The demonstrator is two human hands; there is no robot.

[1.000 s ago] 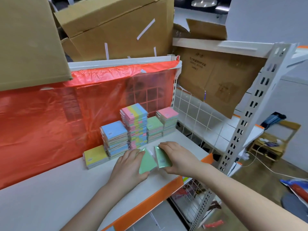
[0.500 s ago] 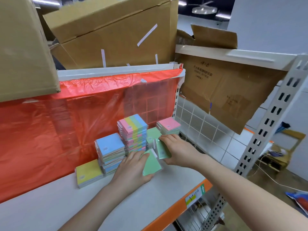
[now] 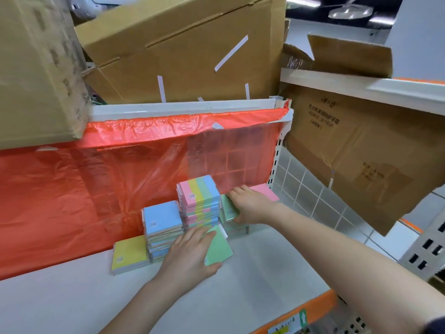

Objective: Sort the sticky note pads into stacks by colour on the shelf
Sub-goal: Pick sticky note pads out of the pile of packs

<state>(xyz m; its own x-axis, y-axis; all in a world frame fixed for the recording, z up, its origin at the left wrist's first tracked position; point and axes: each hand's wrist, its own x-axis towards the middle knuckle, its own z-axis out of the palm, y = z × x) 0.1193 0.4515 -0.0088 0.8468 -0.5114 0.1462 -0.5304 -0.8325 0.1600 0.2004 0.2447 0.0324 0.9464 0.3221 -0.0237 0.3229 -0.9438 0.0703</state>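
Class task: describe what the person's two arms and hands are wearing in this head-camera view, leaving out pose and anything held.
Both forearms are bare, with no gloves, rings, watch or bracelet visible on the left hand or the right hand. A dark sleeve edge shows only on the right upper arm, at the frame's lower right corner.

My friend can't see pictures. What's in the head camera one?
A person's left hand holds a green sticky note pad on a white shelf, while the right hand sets another green pad on the green stack. Blue, yellow, pink and rainbow-striped stacks stand beside them before orange plastic sheeting.
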